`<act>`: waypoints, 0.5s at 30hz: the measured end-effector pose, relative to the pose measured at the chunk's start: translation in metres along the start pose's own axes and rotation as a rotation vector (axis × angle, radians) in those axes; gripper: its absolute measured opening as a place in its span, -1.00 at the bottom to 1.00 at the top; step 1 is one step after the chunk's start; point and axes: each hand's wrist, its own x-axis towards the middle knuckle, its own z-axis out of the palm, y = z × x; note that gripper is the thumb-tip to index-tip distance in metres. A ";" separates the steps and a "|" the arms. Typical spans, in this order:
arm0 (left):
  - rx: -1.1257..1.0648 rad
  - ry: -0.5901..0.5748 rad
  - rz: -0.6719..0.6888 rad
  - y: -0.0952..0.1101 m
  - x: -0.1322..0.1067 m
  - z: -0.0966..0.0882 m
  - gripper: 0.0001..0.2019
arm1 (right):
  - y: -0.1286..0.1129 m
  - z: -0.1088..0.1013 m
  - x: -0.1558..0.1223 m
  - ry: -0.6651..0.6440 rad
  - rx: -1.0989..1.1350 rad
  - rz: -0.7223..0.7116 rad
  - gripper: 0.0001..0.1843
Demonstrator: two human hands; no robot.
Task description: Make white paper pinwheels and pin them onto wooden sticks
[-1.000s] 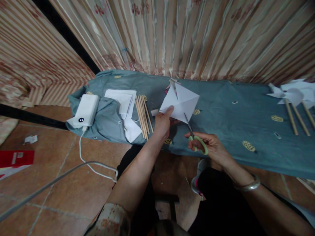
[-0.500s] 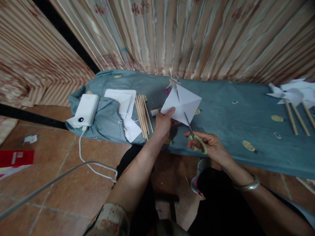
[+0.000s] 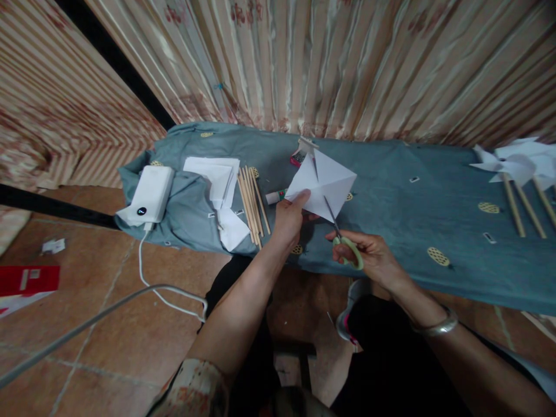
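Observation:
A white square of paper (image 3: 332,180), creased along its diagonals, is held above the cloth, one corner pointing toward me. My left hand (image 3: 290,217) pinches its left corner, thumb on top. A slit runs in from the top corner toward the middle. My right hand (image 3: 364,255) grips scissors (image 3: 350,249) with pale green handles, its fingers through the loops. Their blades lie at the paper's near corner and point inward toward the centre. Under the paper's left edge, a white glue-like tube (image 3: 274,197) is partly hidden.
Left of the paper lie several wooden sticks (image 3: 252,205), a stack of white paper (image 3: 221,174) and a white power bank (image 3: 152,194) with a cable. A small red container (image 3: 297,158) stands behind. Paper pinwheels (image 3: 516,165) lie at the right of the blue cloth (image 3: 403,220).
Almost nothing differs. The scissors and my right hand have shifted very slightly left and inward at the paper's near corner; my left hand keeps its hold.

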 end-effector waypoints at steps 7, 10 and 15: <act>0.004 -0.010 0.003 0.000 -0.002 -0.001 -0.89 | -0.002 0.001 0.000 -0.010 0.001 -0.005 -0.45; 0.018 -0.019 -0.007 0.000 -0.003 -0.001 -0.88 | -0.003 0.001 -0.001 -0.015 -0.005 -0.003 -0.45; 0.019 -0.036 -0.021 -0.001 -0.003 0.000 -0.87 | -0.002 -0.001 -0.001 -0.017 -0.007 -0.014 -0.44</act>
